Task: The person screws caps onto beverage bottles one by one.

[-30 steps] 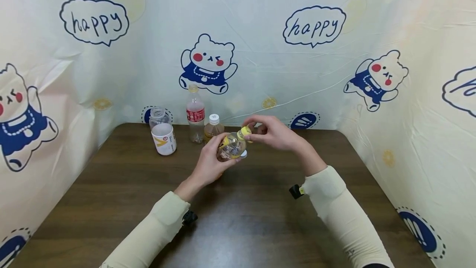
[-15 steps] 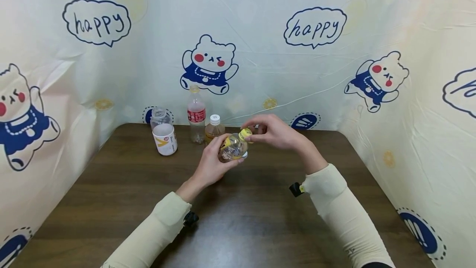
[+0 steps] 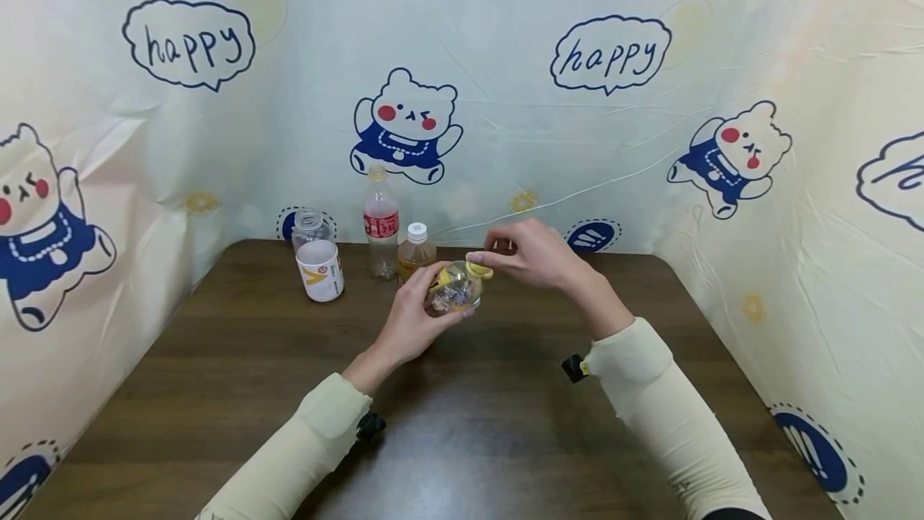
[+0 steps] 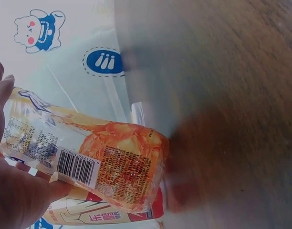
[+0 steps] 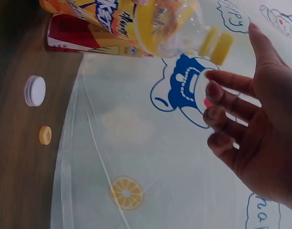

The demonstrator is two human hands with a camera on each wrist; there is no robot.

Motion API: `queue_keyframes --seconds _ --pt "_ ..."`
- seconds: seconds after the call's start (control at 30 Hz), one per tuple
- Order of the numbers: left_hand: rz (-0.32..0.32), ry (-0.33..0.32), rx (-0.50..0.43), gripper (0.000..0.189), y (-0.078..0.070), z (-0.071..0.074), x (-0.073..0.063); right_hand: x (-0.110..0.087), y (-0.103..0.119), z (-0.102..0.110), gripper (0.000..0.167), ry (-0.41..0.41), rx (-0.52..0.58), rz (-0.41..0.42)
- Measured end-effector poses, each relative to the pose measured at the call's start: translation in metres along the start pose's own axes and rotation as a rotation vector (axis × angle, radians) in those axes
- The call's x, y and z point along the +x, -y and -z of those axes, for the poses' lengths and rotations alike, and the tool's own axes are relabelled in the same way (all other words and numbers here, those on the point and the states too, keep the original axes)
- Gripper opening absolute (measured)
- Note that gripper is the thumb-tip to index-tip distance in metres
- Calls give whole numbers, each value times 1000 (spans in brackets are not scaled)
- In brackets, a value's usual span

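My left hand (image 3: 407, 315) holds a clear plastic drink bottle (image 3: 458, 289) around its body, tilted, its neck towards my right hand. An orange and yellow label with a barcode wraps the bottle (image 4: 96, 152) in the left wrist view. On its neck sits a yellow cap (image 5: 222, 48), with a yellow ring below it. My right hand (image 3: 537, 255) is at the cap. In the right wrist view, the cap lies between the thumb and the bent index finger of the right hand (image 5: 260, 105), with gaps on both sides.
Behind the held bottle stands a brown drink bottle (image 3: 416, 251) with a white cap. Left of it are a red-labelled bottle (image 3: 381, 225) and a lidless clear jar (image 3: 320, 273). A white lid (image 5: 36, 90) and a small yellow cap (image 5: 46, 135) lie on the table (image 3: 462, 424).
My right hand has risen slightly and its fingers have shifted around the yellow cap. The held bottle's neck has tipped a little more towards the right hand. My left hand keeps its grip.
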State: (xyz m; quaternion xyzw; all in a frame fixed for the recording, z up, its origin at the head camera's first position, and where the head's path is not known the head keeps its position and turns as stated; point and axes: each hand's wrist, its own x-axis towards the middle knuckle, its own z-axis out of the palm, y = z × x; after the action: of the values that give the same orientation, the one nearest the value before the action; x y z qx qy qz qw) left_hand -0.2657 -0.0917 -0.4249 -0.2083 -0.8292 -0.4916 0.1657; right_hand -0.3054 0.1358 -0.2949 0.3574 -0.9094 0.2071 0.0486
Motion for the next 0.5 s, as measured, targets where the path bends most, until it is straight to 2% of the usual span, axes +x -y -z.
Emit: queue_keyframes --seconds 0.1,0.27,0.37,0.5 --pt "1 1 -9 74 0 0 0 -2 -2 5 42 26 75 33" --pt "7 6 -14 73 0 1 1 -3 -4 10 50 118 153 116" --pt "7 7 -13 73 0 1 0 -2 -3 9 44 161 171 142" --pt "10 9 -11 73 0 0 0 -1 -1 5 25 151 169 130"
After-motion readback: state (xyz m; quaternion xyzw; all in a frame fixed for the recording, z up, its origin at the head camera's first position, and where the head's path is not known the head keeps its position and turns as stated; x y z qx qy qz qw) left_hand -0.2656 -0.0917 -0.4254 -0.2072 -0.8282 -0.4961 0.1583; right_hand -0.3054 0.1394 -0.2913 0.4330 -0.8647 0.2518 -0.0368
